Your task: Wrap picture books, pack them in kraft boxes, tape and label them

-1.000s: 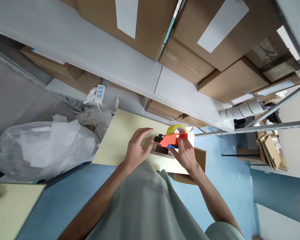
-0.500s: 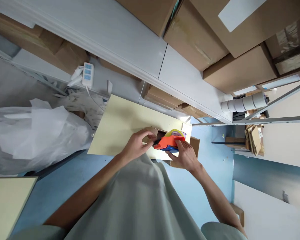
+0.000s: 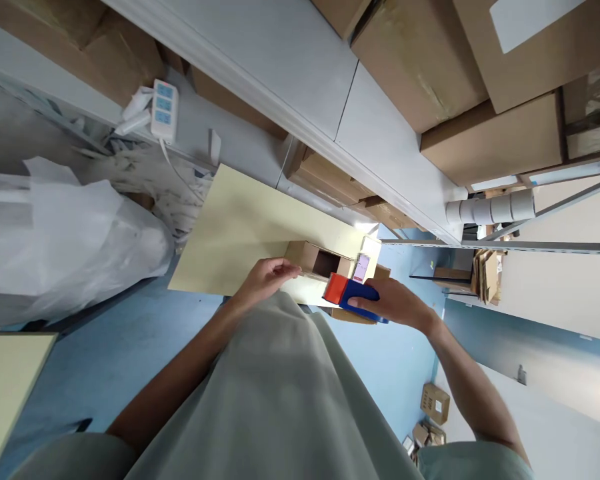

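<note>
A small cardboard box (image 3: 303,255) lies on the pale yellow tabletop (image 3: 240,220), with a dark opening in its top. My left hand (image 3: 267,277) is at the near left corner of the box, its fingers closed on the edge there. In my right hand (image 3: 395,300) is a red and blue tape dispenser (image 3: 357,293), held at the near side of the table, just right of the box. My fingers wrap its blue part, and the red end points left. The tape roll does not show clearly from this angle.
A phone (image 3: 361,267) with a lit screen lies right of the box. Shelving (image 3: 280,67) with large cartons (image 3: 420,67) runs behind the table. A power strip (image 3: 165,110) sits at the back left, above a white plastic bag (image 3: 70,233). Another carton (image 3: 355,316) stands below the table's right end.
My right hand has moved right and down with the tape dispenser, uncovering the box's opening and the phone. My left hand has shifted slightly left along the box.
</note>
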{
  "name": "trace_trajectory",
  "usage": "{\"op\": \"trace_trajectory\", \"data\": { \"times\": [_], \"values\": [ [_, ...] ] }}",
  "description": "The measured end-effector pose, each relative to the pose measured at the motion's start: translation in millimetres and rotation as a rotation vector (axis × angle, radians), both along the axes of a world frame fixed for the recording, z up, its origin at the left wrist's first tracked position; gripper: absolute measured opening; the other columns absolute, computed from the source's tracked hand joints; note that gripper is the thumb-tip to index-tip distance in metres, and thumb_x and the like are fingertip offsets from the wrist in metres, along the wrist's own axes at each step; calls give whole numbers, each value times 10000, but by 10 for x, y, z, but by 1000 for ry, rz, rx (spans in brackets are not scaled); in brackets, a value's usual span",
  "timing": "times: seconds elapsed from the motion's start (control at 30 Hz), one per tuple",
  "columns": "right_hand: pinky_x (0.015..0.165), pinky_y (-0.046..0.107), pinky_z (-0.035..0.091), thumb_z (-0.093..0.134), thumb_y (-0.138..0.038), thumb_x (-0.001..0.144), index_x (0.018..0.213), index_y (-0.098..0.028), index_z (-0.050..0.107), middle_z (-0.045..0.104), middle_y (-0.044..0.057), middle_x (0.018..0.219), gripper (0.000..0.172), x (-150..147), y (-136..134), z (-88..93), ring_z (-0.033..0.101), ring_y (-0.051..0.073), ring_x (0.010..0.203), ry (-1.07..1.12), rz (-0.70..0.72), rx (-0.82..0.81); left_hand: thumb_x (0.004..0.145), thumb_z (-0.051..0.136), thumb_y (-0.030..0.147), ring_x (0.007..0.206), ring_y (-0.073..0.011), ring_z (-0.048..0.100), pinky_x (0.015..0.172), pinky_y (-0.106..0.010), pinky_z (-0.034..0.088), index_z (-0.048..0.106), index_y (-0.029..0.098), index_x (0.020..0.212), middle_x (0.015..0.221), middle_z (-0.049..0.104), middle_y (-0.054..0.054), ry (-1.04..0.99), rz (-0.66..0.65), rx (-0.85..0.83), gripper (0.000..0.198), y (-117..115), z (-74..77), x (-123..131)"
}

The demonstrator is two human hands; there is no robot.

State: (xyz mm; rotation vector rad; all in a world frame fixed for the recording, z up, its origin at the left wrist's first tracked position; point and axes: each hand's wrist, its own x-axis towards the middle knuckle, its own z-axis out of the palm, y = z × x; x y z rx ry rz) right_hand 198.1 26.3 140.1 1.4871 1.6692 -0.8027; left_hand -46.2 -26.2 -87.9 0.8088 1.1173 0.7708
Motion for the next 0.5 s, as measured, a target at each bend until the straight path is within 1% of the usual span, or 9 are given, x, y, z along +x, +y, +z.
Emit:
{"op": "trace_trajectory", "data": {
  "times": [0.1,0.17,0.23,0.3,0.43,0.5],
  "values": [
    [646,292,418,530,-845,1006,959,-223,692,784,58,881,644,-9,145,112,728,219,762,-34,-5,5,726,816,754,940,-298,777,863,-370,596,818,220,860,926,846,-97,-36,49,-50,550,68,-179,11],
    [658,293,422,530,-858,998,939,-221,686,779,59,881,658,-76,228,113,726,223,775,-62,2,31,694,835,752,954,-303,778,890,-379,596,805,224,822,913,843,-98,-57,82,-86,544,128,-272,51],
    [666,297,419,543,-836,1008,881,-218,669,764,59,847,643,-173,295,67,720,222,767,-95,21,41,680,848,730,958,-300,775,890,-374,593,800,223,814,912,839,-96,-69,115,-127,527,185,-351,87],
    [672,301,415,569,-800,1018,849,-214,659,755,64,829,616,-263,348,-8,715,223,759,-129,39,45,673,857,709,933,-287,766,856,-360,584,797,218,820,899,831,-89,-70,133,-148,516,226,-434,102],
    [650,302,403,588,-795,1011,833,-211,659,761,82,861,615,-354,435,-173,713,227,767,-160,77,59,711,832,742,801,-239,707,709,-321,522,761,207,741,819,796,-82,3,128,-127,541,251,-635,115],
    [639,299,398,567,-823,1007,824,-213,656,764,82,867,643,-377,477,-240,714,226,764,-171,100,51,734,803,772,774,-224,684,680,-311,495,745,203,723,798,784,-81,18,157,-103,572,244,-736,154]
  ]
}}
